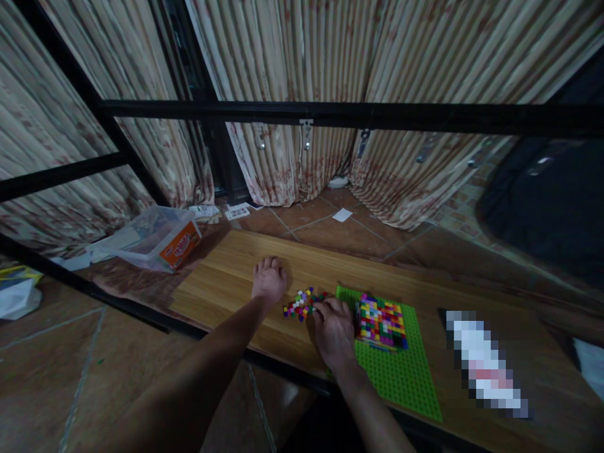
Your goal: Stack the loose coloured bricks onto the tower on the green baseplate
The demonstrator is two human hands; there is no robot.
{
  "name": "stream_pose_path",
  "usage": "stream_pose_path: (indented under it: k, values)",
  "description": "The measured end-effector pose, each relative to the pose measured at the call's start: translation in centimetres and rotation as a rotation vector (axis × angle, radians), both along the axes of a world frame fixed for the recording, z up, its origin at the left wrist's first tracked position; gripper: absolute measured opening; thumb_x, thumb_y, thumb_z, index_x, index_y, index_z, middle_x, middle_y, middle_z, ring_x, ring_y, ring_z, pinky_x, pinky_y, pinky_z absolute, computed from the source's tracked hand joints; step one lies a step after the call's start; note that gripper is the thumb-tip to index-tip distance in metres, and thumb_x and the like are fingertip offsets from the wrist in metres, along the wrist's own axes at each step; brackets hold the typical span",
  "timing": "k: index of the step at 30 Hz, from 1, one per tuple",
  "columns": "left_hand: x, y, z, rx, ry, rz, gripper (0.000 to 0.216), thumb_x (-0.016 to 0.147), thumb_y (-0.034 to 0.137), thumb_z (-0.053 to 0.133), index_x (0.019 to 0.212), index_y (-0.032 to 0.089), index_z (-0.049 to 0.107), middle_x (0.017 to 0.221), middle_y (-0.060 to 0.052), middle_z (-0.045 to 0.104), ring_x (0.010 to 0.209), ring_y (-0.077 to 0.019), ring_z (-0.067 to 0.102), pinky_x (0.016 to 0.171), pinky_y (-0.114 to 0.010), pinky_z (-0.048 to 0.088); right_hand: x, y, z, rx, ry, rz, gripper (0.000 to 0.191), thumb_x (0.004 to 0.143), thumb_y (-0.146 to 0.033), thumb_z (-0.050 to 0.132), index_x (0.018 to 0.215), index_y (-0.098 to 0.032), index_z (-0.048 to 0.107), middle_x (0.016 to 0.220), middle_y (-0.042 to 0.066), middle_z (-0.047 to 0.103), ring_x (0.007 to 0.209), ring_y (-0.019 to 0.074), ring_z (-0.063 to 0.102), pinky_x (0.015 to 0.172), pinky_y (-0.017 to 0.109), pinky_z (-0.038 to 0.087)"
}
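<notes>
On the wooden board, my left hand (270,280) rests palm down with its fingers lying on the wood, left of a small pile of loose coloured toy bricks (298,304). My right hand (334,330) reaches over the pile's right side, thumb and fingers bent together at the bricks; whatever is between the fingertips is hidden. Just right of that hand, a block built of many coloured bricks (381,321) sits on a green studded baseplate (396,384). The block's left edge is close to my right fingers.
A clear plastic box (158,236) with an orange label stands beyond the board's left end. A blurred-out white item (486,365) lies on the wooden board (217,277) at right. A black metal bar (330,113) crosses before the curtains (292,56). Papers lie on the tiled floor (283,220).
</notes>
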State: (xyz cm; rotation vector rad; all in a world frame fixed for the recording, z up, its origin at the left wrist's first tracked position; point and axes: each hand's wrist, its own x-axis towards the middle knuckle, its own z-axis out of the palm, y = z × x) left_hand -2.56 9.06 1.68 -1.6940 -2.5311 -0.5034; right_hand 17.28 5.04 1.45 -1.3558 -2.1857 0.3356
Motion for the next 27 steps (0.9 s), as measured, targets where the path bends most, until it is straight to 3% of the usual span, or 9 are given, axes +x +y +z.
stream_pose_path:
  k: [18,27]
  values:
    - [-0.1,0.0,-0.2,0.009,0.001,-0.003,0.034,0.091,0.029,0.040,0.118,0.019,0.059,0.128,-0.011,0.059,0.120,-0.0267,0.049,0.104,-0.042,0.036,-0.4,0.1,1.7,-0.042,-0.235,0.022,0.019,0.089,-0.019,0.051,0.092,-0.019,0.071,0.098,0.008,0.068,0.093,0.0233,0.057,0.085,0.034,0.041]
    - [-0.1,0.1,-0.2,0.003,0.002,-0.007,0.038,0.092,0.030,0.039,0.122,0.017,0.057,0.129,-0.012,0.058,0.120,-0.0276,0.048,0.104,-0.042,0.036,-0.8,-0.5,0.7,-0.023,-0.178,-0.024,0.022,0.090,-0.015,0.049,0.085,-0.018,0.070,0.094,0.009,0.067,0.089,0.0209,0.059,0.082,0.030,0.044]
